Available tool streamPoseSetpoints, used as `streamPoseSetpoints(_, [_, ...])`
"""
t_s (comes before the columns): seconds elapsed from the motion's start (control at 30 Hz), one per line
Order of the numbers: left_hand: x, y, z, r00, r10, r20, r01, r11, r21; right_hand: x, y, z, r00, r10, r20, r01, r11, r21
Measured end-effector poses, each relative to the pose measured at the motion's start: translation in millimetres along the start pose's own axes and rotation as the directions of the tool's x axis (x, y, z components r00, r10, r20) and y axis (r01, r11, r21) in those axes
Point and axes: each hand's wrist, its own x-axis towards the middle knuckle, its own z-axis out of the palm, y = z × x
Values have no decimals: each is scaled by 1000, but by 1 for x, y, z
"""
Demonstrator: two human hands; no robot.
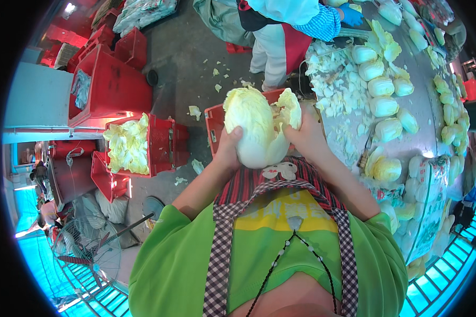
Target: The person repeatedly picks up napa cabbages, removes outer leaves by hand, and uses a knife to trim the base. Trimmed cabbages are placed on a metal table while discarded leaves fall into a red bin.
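A pale napa cabbage is held up in front of my apron, above a red plastic crate. My left hand grips its left side, the thumb lying on the leaves. On the other side, my right hand pinches a loose outer leaf that bends away from the head. The base of the leaf still meets the cabbage low down. Part of the crate is hidden behind the cabbage and my hands.
A metal table at right bears trimmed cabbages, white scraps and a knife. Leaves fill a red crate at left. A co-worker stands ahead. A caged fan is at lower left.
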Motion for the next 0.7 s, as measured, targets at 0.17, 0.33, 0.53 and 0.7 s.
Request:
streamPoseSetpoints(0.17, [8,20,-14,996,57,-70,-71,970,-230,16,63,-6,952,243,-187,-39,700,713])
streamPoseSetpoints(0.33, [12,45,-36,985,134,-108,-168,891,-422,42,96,-24,883,459,-100,-154,485,861])
streamPoseSetpoints(0.53, [5,30,-14,995,87,-52,-91,992,-82,43,39,31,963,-232,136,211,966,150])
streamPoseSetpoints(0.7, [8,50,1,988,96,121,-147,823,549,22,7,40,966,-192,174,112,915,387])
